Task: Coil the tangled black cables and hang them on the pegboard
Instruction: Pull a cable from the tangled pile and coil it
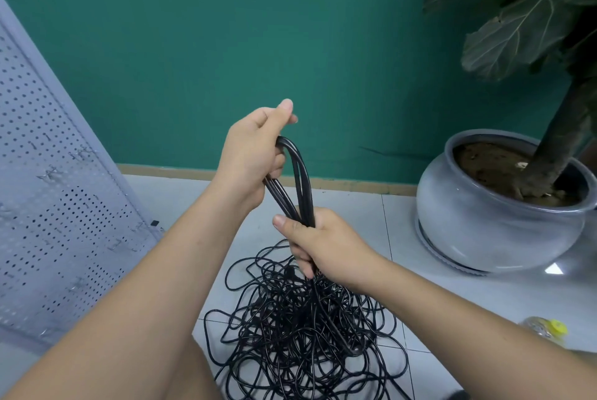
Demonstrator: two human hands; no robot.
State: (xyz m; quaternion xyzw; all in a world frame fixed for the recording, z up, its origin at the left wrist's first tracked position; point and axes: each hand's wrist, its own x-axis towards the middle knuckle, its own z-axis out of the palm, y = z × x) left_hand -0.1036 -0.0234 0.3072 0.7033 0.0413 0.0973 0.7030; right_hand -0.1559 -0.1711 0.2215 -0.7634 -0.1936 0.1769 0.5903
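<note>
Cables: a tangled heap of black cables (pixel 300 328) lies on the white tiled floor (pixel 452 302), in the near middle of the scene, with loose loops spreading out on all sides.
Coil: several strands rise from the heap into a narrow coil (pixel 298 180), stretched upright between the two hands.
Left hand: the left hand (pixel 255 154) is higher and farther, closed around the top bend of the coil, with the thumb pressed against the forefinger above it.
Right hand: the right hand (pixel 323 244) is lower and nearer, clamped on the bottom of the coil where the strands gather, just above the heap; the thumb points left.
Pegboard: a pale grey pegboard (pixel 48 189) stands at the left, leaning at a slant, with small metal hooks (pixel 51 173) scattered over its holes. No cable touches it.
Wall: a green wall (pixel 226 44) runs along the far side, with a wooden skirting at its foot.
Plant: a large-leaved plant (pixel 523 21) grows in a round grey pot (pixel 484 225) at the far right, well apart from the heap.
Bottle: a clear bottle with a yellow cap (pixel 546 328) lies on the floor at the near right.
</note>
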